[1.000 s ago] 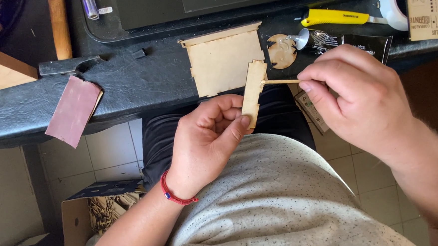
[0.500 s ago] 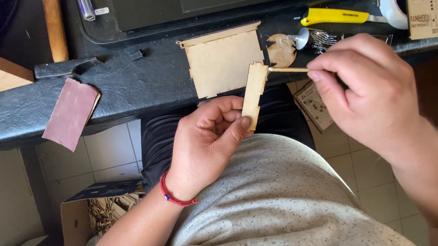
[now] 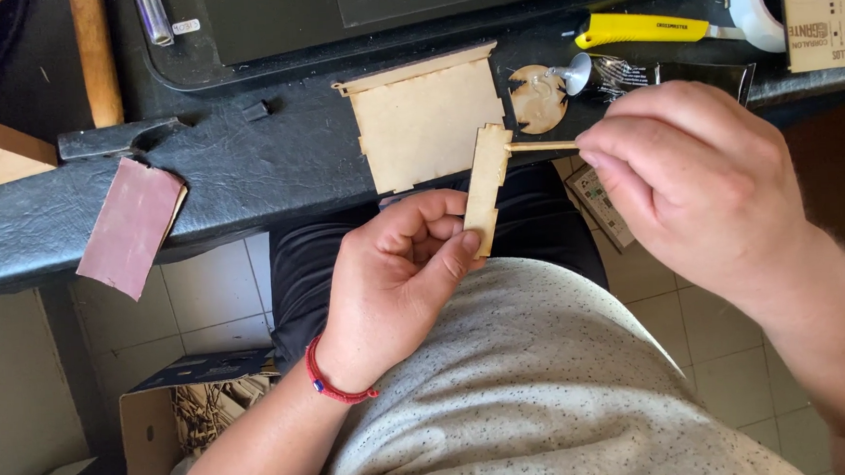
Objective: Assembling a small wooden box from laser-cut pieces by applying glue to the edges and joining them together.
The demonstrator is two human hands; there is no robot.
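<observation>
sandpaper sheet (image 3: 133, 227) | yellow utility knife (image 3: 645, 29) | hammer (image 3: 102, 90) | notched wooden panel (image 3: 428, 120)

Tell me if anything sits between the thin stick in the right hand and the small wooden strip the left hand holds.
Nothing visible does. The right hand pinches the thin stick, whose tip already meets the upper edge of the notched wooden strip held in the left hand, above the person's lap.
</observation>
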